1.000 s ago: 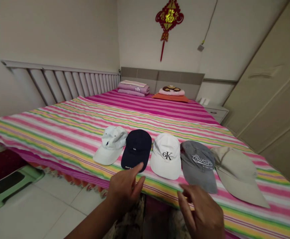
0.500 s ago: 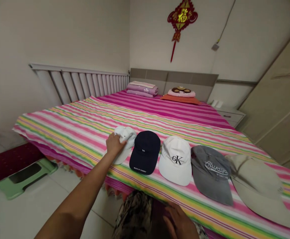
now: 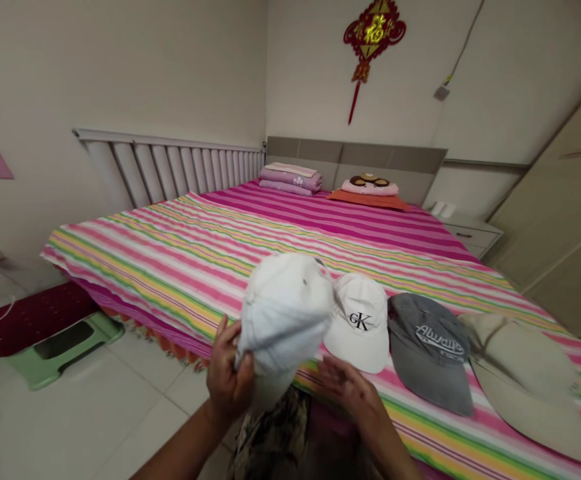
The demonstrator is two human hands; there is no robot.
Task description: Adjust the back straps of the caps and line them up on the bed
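At bed edge (image 3: 183, 319), pale cap (image 3: 285, 307), brim (image 3: 269, 392) downward

pale cap (image 3: 288, 307) | crown rounded, lightly creased | tilted, brim downward | held up in left hand (image 3: 230, 373)

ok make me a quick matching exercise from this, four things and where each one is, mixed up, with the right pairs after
Things:
1. bluish-white cap
2. grey cap
3. green stool
4. red ornament

Places:
A. on the tiled floor
B. hanging on the wall
C. held in the left hand
D. between the white cap and the beige cap

Pairs: 1-C, 2-D, 3-A, 4-B
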